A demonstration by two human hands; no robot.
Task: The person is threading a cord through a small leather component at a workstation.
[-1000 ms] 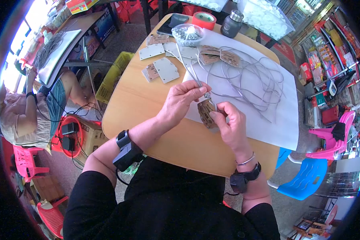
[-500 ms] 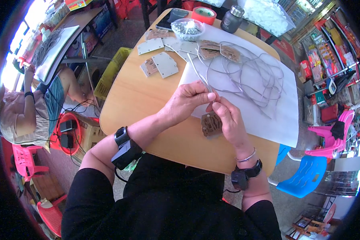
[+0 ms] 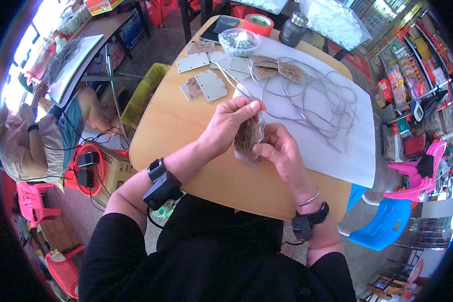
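Observation:
A small brown printed plate (image 3: 246, 138) is up off the table between my two hands. My right hand (image 3: 283, 152) grips its right edge, thumb on the face. Thumb and fingers of my left hand (image 3: 227, 124) are pinched together at the plate's top, on a thin grey cord (image 3: 228, 78). Whether the cord passes through a hole there is hidden by my fingers. More of that cord lies in loose loops (image 3: 327, 95) over a white sheet (image 3: 350, 151).
Grey and brown plates (image 3: 211, 85) lie on the wooden table (image 3: 166, 126) beyond my left hand. At the far edge stand a bowl of small metal parts (image 3: 238, 43), orange tape (image 3: 258, 24), a phone (image 3: 210, 33) and a dark bottle (image 3: 293, 31). Another person (image 3: 40, 136) sits at left.
The plate has risen and shifted left, its face turned toward me. My right hand has moved from the cord to the plate's edge, while my left hand has shifted slightly left.

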